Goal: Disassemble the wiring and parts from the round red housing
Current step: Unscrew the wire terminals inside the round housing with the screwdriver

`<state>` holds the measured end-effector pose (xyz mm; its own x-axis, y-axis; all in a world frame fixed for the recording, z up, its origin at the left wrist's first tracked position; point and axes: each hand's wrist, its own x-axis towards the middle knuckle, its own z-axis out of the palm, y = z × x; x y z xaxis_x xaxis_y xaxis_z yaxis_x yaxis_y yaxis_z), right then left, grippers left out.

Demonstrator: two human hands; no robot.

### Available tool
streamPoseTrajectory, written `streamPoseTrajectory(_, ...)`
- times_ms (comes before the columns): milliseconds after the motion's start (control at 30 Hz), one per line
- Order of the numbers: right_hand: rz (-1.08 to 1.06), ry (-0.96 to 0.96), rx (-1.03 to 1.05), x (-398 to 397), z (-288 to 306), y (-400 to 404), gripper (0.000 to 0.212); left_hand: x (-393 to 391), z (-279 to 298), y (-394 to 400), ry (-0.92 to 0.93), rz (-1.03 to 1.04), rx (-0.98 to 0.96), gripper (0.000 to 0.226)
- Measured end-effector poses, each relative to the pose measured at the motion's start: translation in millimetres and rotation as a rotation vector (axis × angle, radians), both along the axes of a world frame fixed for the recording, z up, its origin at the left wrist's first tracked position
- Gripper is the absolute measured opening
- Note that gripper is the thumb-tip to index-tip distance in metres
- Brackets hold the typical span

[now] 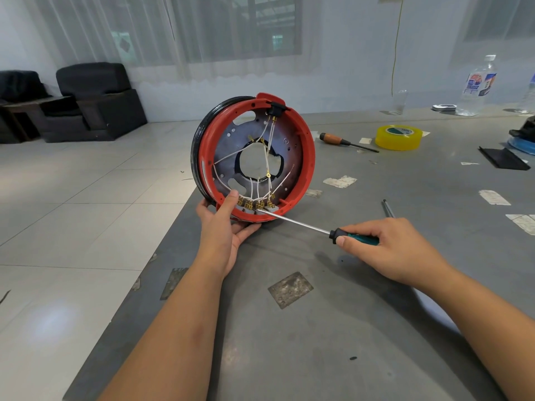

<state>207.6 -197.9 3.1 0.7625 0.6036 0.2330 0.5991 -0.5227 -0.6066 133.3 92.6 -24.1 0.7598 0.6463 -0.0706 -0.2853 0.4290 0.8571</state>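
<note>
Your two bare forearms reach in over the grey surface (333, 342), and everything below is placed from the round red housing (308, 157) that stands on edge near the surface's left border. Your left hand (224, 227) cups the housing from underneath, palm against its lower rim, with the thumb curled up over the rim beside the row of brass terminals (254, 204) at the bottom of the inside. Your right hand (388, 247), to the right of the housing and nearer to you, is wrapped round the teal and black handle of a screwdriver (292, 221); its long steel shaft slants up and left, and the tip sits at the terminal row, just right of your left thumb. Inside the housing you see a grey metal plate with a large centre hole, and thin white wires (267, 157) cross it from the terminals up to a black block (275, 110) at the top of the rim. A black ring lies behind the red rim on its left side. To the right of the housing and farther back lies a second screwdriver with an orange handle (344, 141), and beyond that a roll of yellow tape (398, 137). A thin metal rod (388, 208) lies right of the housing, just behind your right hand. Far to the right and back stands a clear plastic bottle (477, 88). Left of the housing, across the tiled floor (72, 212), sits a dark armchair (95, 102).
</note>
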Motion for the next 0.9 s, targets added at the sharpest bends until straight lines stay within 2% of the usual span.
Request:
streamPoseTrajectory(167,-0.002,0.005,-0.040,2,-2,0,0.026,0,0,0,-0.005,-0.009,0.003,0.061)
streamPoseTrajectory(633,-0.005,0.063,-0.064,2,7,2,0.014,-3,1,0,-0.028,-0.024,0.030,0.062)
streamPoseTrajectory(900,0.002,0.077,-0.065,2,9,2,0.017,-2,0,1,-0.025,-0.020,0.041,0.059)
